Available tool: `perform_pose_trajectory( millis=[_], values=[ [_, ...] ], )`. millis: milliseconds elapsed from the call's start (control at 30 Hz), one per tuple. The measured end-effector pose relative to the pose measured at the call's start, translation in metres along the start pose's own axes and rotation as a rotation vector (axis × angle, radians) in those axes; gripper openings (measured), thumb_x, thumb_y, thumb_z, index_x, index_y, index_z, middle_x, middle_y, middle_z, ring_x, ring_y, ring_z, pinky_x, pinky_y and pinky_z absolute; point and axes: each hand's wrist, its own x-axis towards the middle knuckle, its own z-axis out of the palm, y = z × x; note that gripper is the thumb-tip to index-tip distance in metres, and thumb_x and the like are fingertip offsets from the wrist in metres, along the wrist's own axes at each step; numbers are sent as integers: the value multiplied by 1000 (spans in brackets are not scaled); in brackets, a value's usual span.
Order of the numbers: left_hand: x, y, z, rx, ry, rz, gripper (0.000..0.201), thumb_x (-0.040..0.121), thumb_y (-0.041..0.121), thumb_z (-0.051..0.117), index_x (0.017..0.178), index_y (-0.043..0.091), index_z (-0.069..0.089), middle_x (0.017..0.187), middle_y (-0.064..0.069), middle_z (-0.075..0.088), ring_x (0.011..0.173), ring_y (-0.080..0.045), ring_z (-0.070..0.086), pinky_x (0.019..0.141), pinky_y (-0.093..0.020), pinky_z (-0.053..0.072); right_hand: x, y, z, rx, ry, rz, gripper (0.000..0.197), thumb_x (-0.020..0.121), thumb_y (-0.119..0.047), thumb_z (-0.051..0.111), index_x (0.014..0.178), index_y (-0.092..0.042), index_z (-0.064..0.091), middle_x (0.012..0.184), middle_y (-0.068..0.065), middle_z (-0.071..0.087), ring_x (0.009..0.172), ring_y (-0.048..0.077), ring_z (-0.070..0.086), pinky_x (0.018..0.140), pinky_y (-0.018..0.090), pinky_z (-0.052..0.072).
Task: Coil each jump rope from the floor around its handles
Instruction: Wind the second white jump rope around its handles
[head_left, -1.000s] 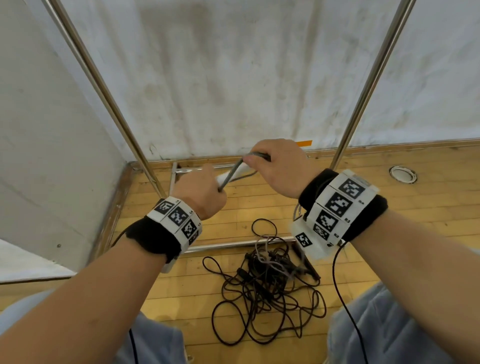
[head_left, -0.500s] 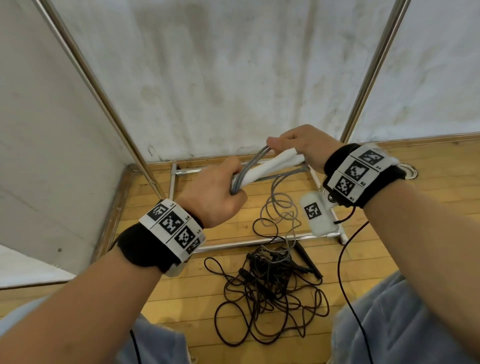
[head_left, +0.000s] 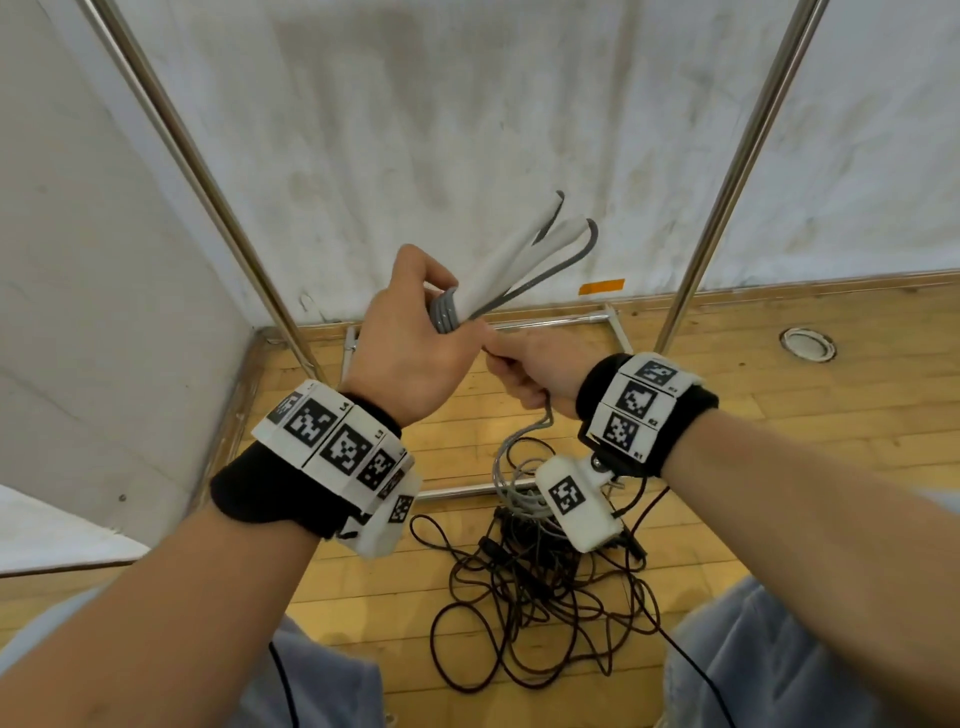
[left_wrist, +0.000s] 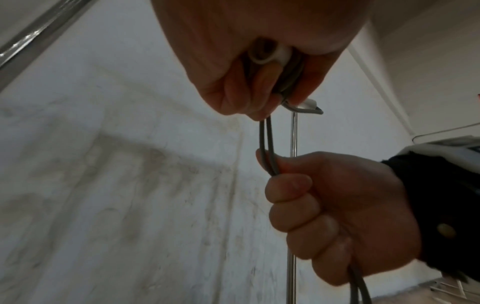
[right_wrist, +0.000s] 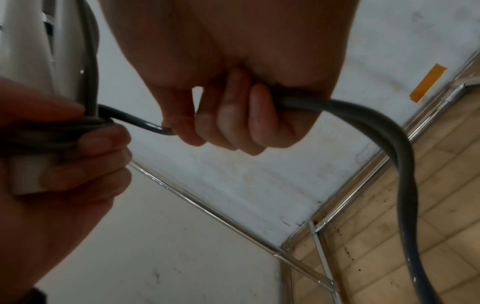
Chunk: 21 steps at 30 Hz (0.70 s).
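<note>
We're gripping the white handles (head_left: 511, 260) w/ our left hand (head_left: 410, 343), grey rope (head_left: 444, 312) coiled round them, right hand (head_left: 535, 369) fingers closing on the rope's slack just right, black ropes (head_left: 530, 587) tangling on the floor (head_left: 779, 415) near us.

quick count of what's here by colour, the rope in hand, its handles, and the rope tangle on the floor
White handles, held in the left hand: 2
Grey rope, gripped by the right hand: 1
Black rope tangle on the floor: 1 pile, number of ropes in it cannot be told
Total: 4
</note>
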Motion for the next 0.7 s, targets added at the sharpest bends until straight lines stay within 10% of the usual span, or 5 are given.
perform_pose_trajectory(
  millis=[333,700],
  values=[
    [11,-21,3,89,-36,-34,9,86,30,66,94,30,61,66,11,55,54,-5,48,52,-19,36,-1,7,4,-40,61,27,53,95,-52,38,55,-17,39,47,-5,31,42,11,23,44,24,19],
    [12,-25,4,376,-11,-24,31,86,48,60,82,20,48,60,6,52,51,-10,50,44,-24,30,-2,14,11,-99,26,38,52,97,-51,35,57,-17,39,49,-5,32,43,11,24,45,24,20]
  ],
)
